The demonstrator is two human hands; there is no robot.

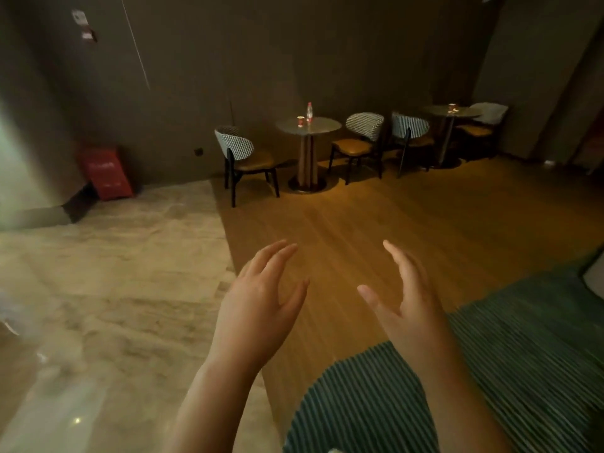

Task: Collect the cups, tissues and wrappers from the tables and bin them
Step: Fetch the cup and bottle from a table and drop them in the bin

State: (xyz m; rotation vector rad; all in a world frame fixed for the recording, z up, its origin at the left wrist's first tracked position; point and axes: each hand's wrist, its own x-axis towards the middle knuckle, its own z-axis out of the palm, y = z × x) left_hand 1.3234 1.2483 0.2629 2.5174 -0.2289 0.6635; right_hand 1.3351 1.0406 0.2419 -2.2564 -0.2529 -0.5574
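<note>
So both hands are empty w/ fingers spread: left hand (261, 305) and right hand (408, 305) are held out over the wood floor (376, 223), nowhere near the rubbish yet. Closest target is the red cup (300, 121) on the far round surface (323, 125), standing just left of a clear bottle (309, 112). Cup is prob. paper, so light and easy to crush; best taken round the wall w/ a soft pinch, kept upright in case there's liquid left. It sits close to the bottle, so come in from the left. Second cup (452, 107) on the far right surface (438, 110), w/ small bits beside it, too small to tell. Chairs (243, 152) crowd both surfaces; open floor leads straight there. No bin seen.
</note>
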